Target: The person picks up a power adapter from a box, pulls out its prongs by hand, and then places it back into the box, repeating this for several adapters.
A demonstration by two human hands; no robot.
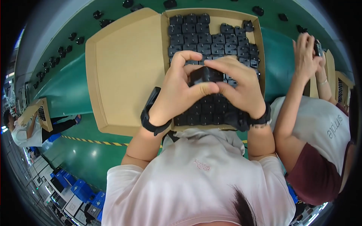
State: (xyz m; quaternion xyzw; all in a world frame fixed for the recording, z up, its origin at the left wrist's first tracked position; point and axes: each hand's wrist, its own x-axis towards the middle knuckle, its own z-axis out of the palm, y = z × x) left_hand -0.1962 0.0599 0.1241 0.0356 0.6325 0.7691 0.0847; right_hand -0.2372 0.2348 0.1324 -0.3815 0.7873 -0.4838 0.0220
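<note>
The left hand [174,92] and the right hand [243,81] are holding a black plug-like block [205,76] between them, above the filled part of an open cardboard box [215,27]. Both hands' fingers are clamping on the block: the thumbs are pressing its near side, their tips lying close together, while the left index finger is arching over beyond it; whether that fingertip is touching, I cannot tell. Under the hands, similar black blocks [190,28] are sitting in rows, with bare cardboard showing toward the far side. The box's lid [128,71] is lying open to the left. Black wristbands [152,113] are circling both wrists. The box is resting on a green tabletop [278,56], where loose black pieces [258,10] are lying along the far side. To the right, a co-worker's hands [304,56] are holding a dark piece [318,49].
</note>
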